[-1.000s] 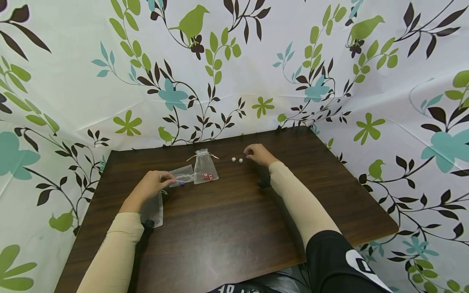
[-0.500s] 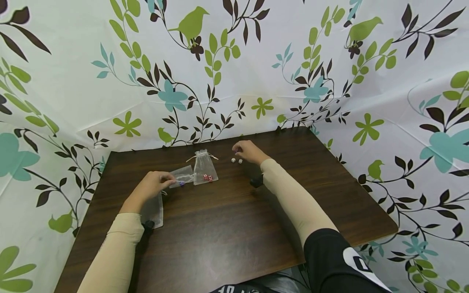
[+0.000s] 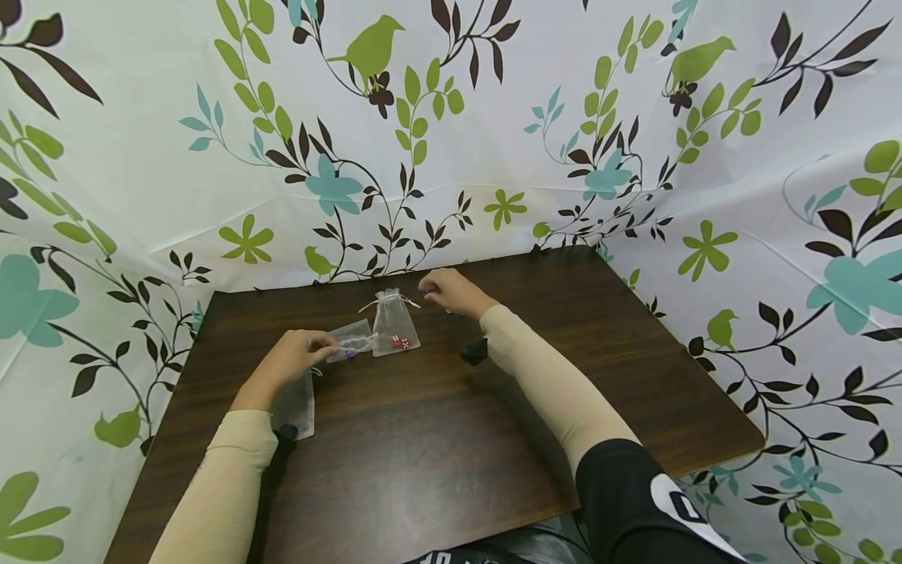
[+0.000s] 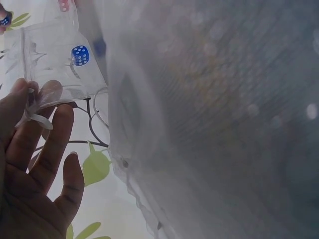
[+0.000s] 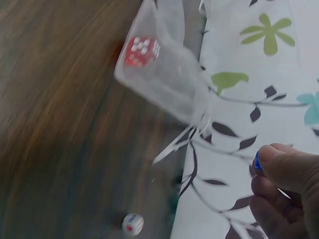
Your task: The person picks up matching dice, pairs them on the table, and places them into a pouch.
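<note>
My left hand [image 3: 290, 360] pinches the mouth of a small sheer drawstring bag [image 3: 355, 332] between thumb and finger. A blue die [image 4: 79, 56] with white pips shows through that bag's mesh. Over the table's far part, my right hand [image 3: 454, 290] pinches another blue die [image 5: 257, 160] between thumb and fingertips; the hand covers most of this die. Between the hands lies a second sheer bag [image 3: 391, 316], its drawstring ends spread, with red dice [image 3: 401, 342] inside. A white die [image 5: 132, 225] is on the table; the right hand mostly hides that spot in the head view.
A further sheer bag [image 3: 297, 407] lies under the left wrist and fills much of the left wrist view as a blur. The dark wooden table [image 3: 423, 439] meets a leaf-and-bird patterned white cloth [image 3: 451, 219] at its back and sides.
My right hand has moved left with the blue die, passing over the white dice toward the bag of red dice. The left hand and its bag stay in place.
</note>
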{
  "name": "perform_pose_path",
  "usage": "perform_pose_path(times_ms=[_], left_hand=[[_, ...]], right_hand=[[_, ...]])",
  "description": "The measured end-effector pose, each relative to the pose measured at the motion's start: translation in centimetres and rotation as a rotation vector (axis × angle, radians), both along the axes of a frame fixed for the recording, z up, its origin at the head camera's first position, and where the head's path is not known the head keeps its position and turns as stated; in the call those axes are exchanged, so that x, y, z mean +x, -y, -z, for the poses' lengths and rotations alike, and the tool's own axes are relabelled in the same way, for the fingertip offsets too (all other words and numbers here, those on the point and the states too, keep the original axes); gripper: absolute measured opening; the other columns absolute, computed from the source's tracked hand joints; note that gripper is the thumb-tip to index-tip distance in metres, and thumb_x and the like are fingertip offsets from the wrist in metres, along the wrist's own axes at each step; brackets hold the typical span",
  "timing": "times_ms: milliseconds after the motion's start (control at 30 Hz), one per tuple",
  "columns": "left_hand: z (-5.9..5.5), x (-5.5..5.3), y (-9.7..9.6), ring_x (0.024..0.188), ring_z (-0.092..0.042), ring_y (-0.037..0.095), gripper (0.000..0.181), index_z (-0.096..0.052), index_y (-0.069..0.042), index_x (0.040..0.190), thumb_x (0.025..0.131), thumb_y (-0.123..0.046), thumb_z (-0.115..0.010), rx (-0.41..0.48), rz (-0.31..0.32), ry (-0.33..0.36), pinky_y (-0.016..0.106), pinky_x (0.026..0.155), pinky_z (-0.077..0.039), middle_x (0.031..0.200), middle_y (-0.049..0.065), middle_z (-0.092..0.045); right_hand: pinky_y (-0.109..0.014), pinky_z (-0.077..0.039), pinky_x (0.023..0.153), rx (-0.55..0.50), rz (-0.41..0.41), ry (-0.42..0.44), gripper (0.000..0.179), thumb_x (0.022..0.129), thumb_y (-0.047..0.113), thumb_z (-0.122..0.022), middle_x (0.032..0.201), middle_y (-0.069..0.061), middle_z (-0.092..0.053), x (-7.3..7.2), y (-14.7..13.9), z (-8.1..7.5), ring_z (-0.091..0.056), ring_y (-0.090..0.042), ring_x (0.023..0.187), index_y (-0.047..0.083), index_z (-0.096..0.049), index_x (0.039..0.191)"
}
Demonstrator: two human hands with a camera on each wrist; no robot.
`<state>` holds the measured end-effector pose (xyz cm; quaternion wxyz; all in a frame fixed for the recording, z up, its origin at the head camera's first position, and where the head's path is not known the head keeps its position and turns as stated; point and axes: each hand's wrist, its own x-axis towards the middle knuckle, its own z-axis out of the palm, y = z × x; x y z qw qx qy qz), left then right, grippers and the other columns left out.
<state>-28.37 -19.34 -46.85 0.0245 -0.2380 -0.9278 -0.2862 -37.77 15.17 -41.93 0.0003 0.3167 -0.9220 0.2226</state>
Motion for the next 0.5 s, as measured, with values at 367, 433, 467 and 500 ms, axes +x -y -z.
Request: perform_pose_path(times_ms=[367,433,467,500], left_hand=[[0.0,0.0,0.0,0.081,-0.063,0.018,0.009,-0.077,-0.009,0.100,0.096,-0.016,-0.072,-0.005,-0.007,0.009,0.042,0.074,-0.051,0.093,0.003,-0.074],[0.0,0.0,0.0,0.081,-0.063,0.018,0.010,-0.077,-0.009,0.100,0.096,-0.016,-0.072,-0.002,-0.006,0.009,0.042,0.073,-0.051,0.093,0.004,-0.074],[0.0,0.0,0.0,0.081,-0.064,0.018,0.010,-0.077,-0.009,0.099,0.096,-0.017,-0.072,-0.001,-0.008,0.008,0.043,0.073,-0.051,0.093,0.004,-0.074],[0.0,0.0,0.0,0.081,-0.064,0.019,0.010,-0.077,-0.010,0.099,0.096,-0.017,-0.071,0.001,-0.011,0.008,0.043,0.074,-0.052,0.093,0.004,-0.074]], right_hand=[[-0.032,-0.050,0.091,0.019,-0.099,-0.063,0.021,0.100,0.007,-0.065,0.112,-0.008,-0.070,0.9,3.8,-1.7,-0.065,-0.018,0.102,0.002,-0.071,0.119],[-0.031,-0.050,0.092,0.020,-0.119,-0.076,0.021,0.100,0.008,-0.066,0.113,-0.007,-0.070,1.1,4.5,-2.0,-0.064,-0.018,0.103,0.002,-0.070,0.120],[-0.030,-0.049,0.092,0.026,-0.129,-0.090,0.022,0.099,0.009,-0.066,0.113,-0.007,-0.070,1.2,4.8,-2.1,-0.064,-0.018,0.103,0.003,-0.070,0.120],[-0.029,-0.049,0.092,0.028,-0.142,-0.103,0.021,0.099,0.009,-0.067,0.113,-0.006,-0.070,1.4,5.2,-2.2,-0.064,-0.017,0.103,0.004,-0.071,0.120]])
